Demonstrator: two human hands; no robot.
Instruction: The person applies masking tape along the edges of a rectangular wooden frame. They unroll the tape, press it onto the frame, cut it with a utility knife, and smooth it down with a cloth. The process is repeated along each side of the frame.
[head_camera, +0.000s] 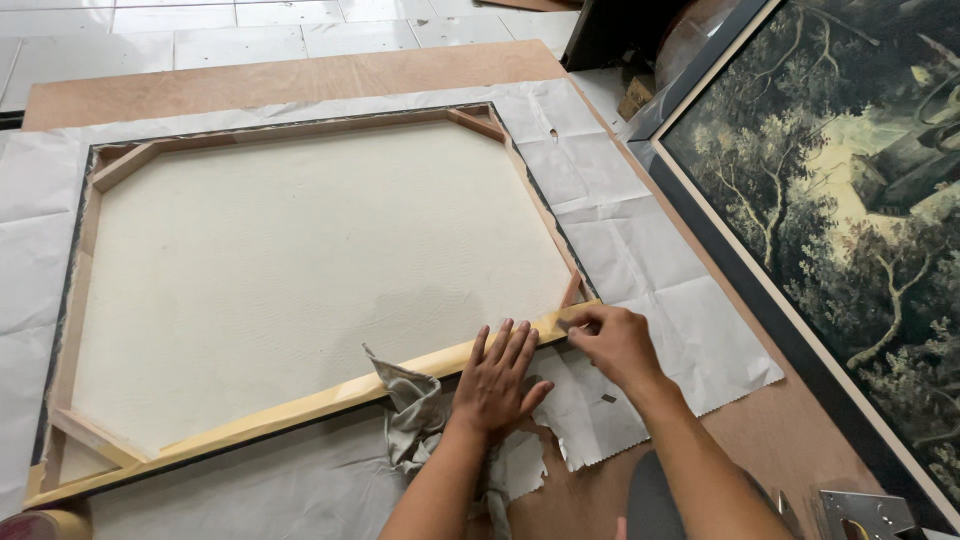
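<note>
A stretched canvas (300, 270) lies face down on grey paper, its wooden stretcher frame (300, 405) showing with diagonal corner braces. My left hand (497, 375) rests flat, fingers spread, on the near bar of the frame close to its right corner, over a loose flap of canvas cloth (415, 410). Just to its right, my right hand (612, 342) pinches with bent fingers at that right corner of the frame; what the fingertips hold is too small to tell.
Grey paper sheets (640, 250) cover a brown board (300, 75) on a white tiled floor. A framed dark landscape painting (850, 200) lies along the right. A tape roll (45, 525) sits at the bottom left, a metal bracket (870, 515) at the bottom right.
</note>
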